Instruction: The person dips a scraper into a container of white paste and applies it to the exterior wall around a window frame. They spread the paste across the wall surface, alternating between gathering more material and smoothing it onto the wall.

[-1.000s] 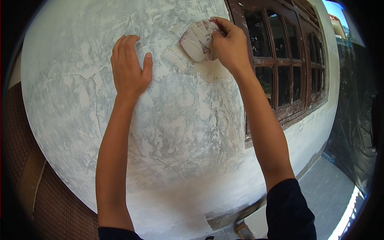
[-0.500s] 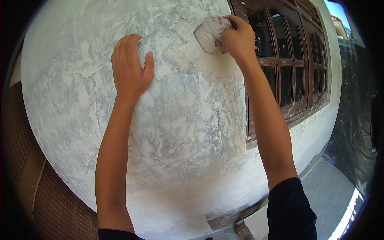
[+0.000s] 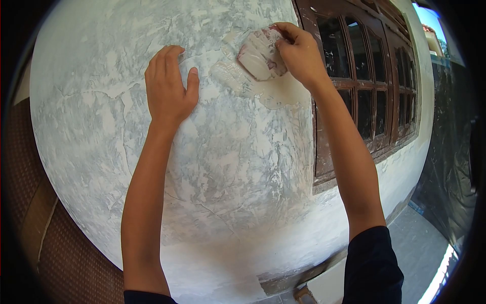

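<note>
My right hand (image 3: 304,54) pinches the edge of a flat putty scraper (image 3: 258,58) smeared with pale filler and reddish-brown marks. The scraper lies close against the wall (image 3: 217,157), over a patch of wet, cream-coloured putty (image 3: 281,93) left of the window. My left hand (image 3: 169,88) is open, its fingers stretched up and slightly curled and the thumb apart, at the mottled grey-white wall to the left of that patch. Nothing shows in it.
A brown wooden window frame (image 3: 324,167) with glass panes borders the work on the right. Dark plastic sheeting (image 3: 445,131) hangs beyond it. Woven brown panels (image 3: 76,258) stand at lower left. A pale block-like object (image 3: 326,283) is near the wall's foot, by the grey floor (image 3: 410,233).
My right hand has moved the scraper slightly left and down over the wet putty, tilting it. My left hand keeps its place on the wall; the view has shifted a little.
</note>
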Motion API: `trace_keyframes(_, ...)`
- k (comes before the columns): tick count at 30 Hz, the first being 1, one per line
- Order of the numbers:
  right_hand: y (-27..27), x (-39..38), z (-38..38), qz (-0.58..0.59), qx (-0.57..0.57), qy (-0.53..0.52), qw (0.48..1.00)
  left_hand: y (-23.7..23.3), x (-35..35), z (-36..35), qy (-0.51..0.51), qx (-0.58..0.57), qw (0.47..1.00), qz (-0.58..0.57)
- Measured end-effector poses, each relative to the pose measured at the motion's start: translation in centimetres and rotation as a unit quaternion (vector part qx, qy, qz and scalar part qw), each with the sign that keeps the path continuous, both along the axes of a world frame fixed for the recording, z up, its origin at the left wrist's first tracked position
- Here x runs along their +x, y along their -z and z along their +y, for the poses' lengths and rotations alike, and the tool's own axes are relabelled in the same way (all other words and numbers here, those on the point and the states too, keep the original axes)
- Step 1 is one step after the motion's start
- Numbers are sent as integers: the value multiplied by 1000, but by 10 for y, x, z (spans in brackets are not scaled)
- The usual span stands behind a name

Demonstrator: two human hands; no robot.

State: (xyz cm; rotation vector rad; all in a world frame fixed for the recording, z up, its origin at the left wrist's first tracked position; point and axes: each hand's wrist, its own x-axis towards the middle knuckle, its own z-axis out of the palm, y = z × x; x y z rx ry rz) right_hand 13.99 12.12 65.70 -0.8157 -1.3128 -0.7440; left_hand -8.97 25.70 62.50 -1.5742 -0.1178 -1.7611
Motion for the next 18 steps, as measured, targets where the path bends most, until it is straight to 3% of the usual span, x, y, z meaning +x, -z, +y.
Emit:
trace_keyframes(1, -1, 2, 1, 1, 0, -1, 1000, 0, 0, 0, -8, 2, 1000, -4)
trace_keyframes(3, -8, 11, 1, 40, 36, 118, 992, 0, 0, -1, -4, 0, 1000, 0)
trace_keyframes(7, -14, 19, -20, 130, 108, 2, 986, 1, 0, -1, -1, -5, 1000, 3)
trace_keyframes(8, -15, 19, -14, 77, 97, -8, 992, 1, 0, -1, 1, -5, 1000, 2)
trace_keyframes(11, -8, 16, -3, -20, -32, 72, 997, 1, 1, -2, -4, -4, 1000, 0)
trace_keyframes(14, -27, 35, -7, 44, 36, 131, 990, 0, 0, -2, -6, -3, 1000, -3)
trace_keyframes(18, -34, 46, -22, 98, 54, 42, 993, 0, 0, -1, 3, -5, 1000, 0)
